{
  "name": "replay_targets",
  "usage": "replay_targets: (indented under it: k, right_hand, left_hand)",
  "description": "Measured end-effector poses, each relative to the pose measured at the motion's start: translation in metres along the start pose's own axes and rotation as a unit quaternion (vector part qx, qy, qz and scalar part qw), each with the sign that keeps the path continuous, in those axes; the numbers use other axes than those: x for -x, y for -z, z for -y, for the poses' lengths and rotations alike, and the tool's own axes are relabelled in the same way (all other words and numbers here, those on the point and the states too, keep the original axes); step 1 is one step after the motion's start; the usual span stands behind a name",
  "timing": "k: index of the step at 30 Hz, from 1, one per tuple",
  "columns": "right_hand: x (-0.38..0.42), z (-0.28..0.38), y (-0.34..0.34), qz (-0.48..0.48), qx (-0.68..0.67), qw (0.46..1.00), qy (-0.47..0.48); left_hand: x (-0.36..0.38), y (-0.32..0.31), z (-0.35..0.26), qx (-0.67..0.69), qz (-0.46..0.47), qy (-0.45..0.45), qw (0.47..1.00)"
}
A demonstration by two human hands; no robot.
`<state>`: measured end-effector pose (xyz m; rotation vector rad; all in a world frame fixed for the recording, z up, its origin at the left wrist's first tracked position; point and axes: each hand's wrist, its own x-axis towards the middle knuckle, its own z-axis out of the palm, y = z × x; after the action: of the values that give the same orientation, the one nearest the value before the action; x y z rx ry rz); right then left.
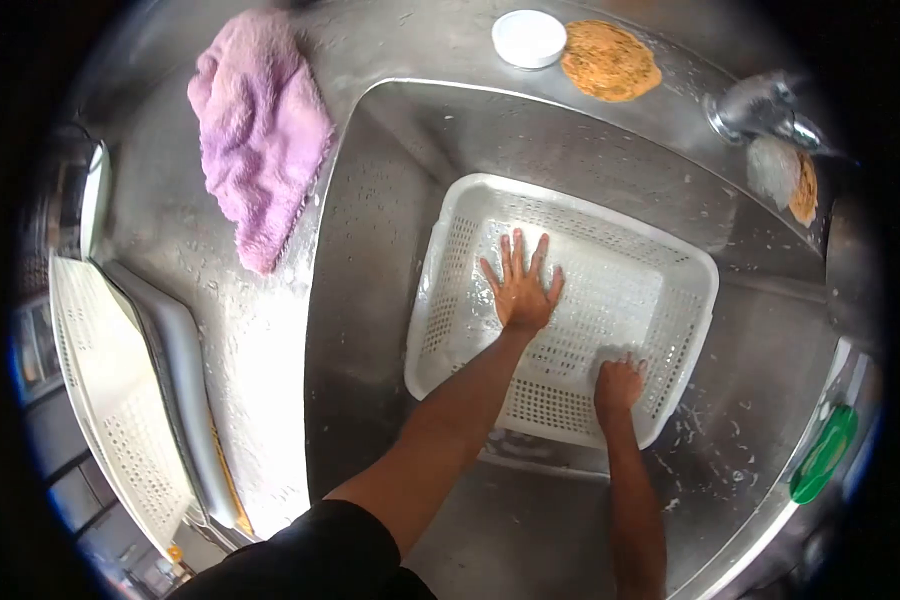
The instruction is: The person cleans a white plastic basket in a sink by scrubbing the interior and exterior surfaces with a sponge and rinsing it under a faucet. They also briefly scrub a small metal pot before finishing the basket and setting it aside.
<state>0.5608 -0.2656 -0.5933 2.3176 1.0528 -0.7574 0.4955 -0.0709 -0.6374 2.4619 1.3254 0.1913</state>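
A white perforated plastic basket [600, 225] sits in the metal sink [370, 300], its inside wet and shiny. My left hand [523, 295] is over the basket's floor at the left, palm down, with its fingers spread wide. Near the front right corner, inside the rim, is my right hand [620, 383]. Its fingers look curled, and whatever they may hold is hidden.
A purple cloth [260, 130] lies on the left counter. Behind the sink are a white round lid [528, 40], an orange sponge-like pad [610, 60] and a faucet [760, 108]. A green-topped brush or scrubber [825, 455] rests at right; another white basket [120, 390] leans at left.
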Motion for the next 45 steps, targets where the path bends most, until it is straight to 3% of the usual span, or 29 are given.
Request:
replay_targets:
  k: [12, 15, 17, 18, 20, 22, 26, 28, 29, 31, 33, 37, 40, 43, 44, 45]
  right_hand:
    - [-0.002, 0.003, -0.011, -0.031, -0.022, 0.998, -0.045]
    - [0.016, -0.007, -0.034, -0.068, -0.023, 0.997, -0.017]
    - [0.023, -0.020, -0.048, -0.185, -0.005, 0.982, 0.030]
    - [0.034, -0.024, -0.039, -0.180, 0.006, 0.983, 0.021]
    - [0.054, -0.030, -0.006, -0.061, -0.003, 0.998, 0.034]
    - [0.068, -0.046, 0.008, -0.059, 0.018, 0.997, 0.036]
    - [0.040, -0.094, 0.065, -0.161, 0.026, 0.985, 0.064]
    - [0.018, -0.106, 0.102, -0.212, -0.086, 0.970, -0.082]
    - [0.020, -0.105, 0.095, -0.212, -0.078, 0.971, -0.083]
    - [0.034, -0.087, 0.056, -0.362, -0.165, 0.913, -0.086]
    - [0.072, -0.072, 0.018, -0.307, -0.166, 0.933, -0.092]
    - [0.023, -0.092, 0.035, -0.358, -0.138, 0.922, -0.058]
    - [-0.055, -0.094, 0.116, -0.334, -0.179, 0.917, -0.124]
    - [-0.089, -0.055, 0.125, -0.271, -0.167, 0.931, -0.180]
    - [-0.124, -0.043, 0.072, -0.313, -0.081, 0.937, -0.133]
    - [-0.139, -0.015, 0.050, -0.469, -0.186, 0.863, -0.001]
  left_hand:
    - [-0.001, -0.007, 0.000, -0.036, -0.003, 0.000, 0.999]
    - [0.000, -0.012, 0.005, -0.041, 0.014, -0.007, 0.999]
    - [-0.001, -0.016, 0.006, -0.051, 0.001, -0.010, 0.999]
    - [-0.001, -0.016, 0.008, -0.060, 0.004, -0.012, 0.998]
    - [-0.001, -0.016, 0.010, -0.045, 0.016, -0.011, 0.999]
    - [-0.001, -0.015, 0.011, -0.050, 0.017, -0.016, 0.998]
    - [-0.001, -0.009, 0.011, -0.033, 0.021, -0.013, 0.999]
    - [0.002, -0.008, 0.014, -0.026, 0.023, -0.010, 0.999]
    - [0.000, -0.008, 0.012, -0.020, 0.019, -0.015, 1.000]
    - [-0.004, -0.009, 0.010, -0.017, 0.016, -0.016, 1.000]
    - [-0.001, -0.011, 0.012, -0.014, 0.006, -0.010, 1.000]
    - [0.001, -0.007, 0.014, -0.009, 0.020, 0.001, 1.000]
    - [-0.001, -0.006, 0.011, -0.003, 0.011, -0.002, 1.000]
    - [-0.001, -0.004, 0.010, -0.002, 0.004, 0.004, 1.000]
    - [0.002, -0.004, 0.010, 0.001, 0.010, 0.003, 1.000]
    - [-0.001, -0.004, 0.008, 0.005, 0.009, 0.008, 1.000]
